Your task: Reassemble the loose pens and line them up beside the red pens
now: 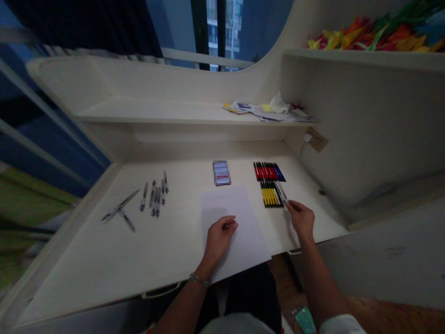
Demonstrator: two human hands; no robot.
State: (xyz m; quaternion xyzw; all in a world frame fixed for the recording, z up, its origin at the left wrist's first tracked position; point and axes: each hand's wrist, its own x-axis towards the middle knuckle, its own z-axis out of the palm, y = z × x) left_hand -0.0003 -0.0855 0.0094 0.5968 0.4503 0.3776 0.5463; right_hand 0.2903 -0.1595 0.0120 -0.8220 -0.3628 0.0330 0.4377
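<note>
— What's closest on my feed?

— The left hand point(220, 237), a bracelet point(200, 279) on its wrist. It rests on a white sheet of paper point(248, 232) lying near the front edge of the desk point(86, 262), fingers curled narrow, holding nothing I can see.

— And the right hand point(301, 220)?

— I read it as pinched narrow on the end of a pale pen point(281, 192), which slants across the end of a row of yellow pens point(270, 195), right of the sheet.

— What's beyond those?

— Just past the yellow row I've got a row of red pens point(267, 171). A small stack of cards point(221, 172) sits beyond the sheet's far edge. Toward the desk's left side lie grey pens point(155, 197), with crossed pens point(120, 211) nearer the left edge.

— Farther back?

— Loose papers point(267, 110) on a shelf point(149, 110), and folded coloured paper point(375, 37) on a higher shelf at the right.
</note>
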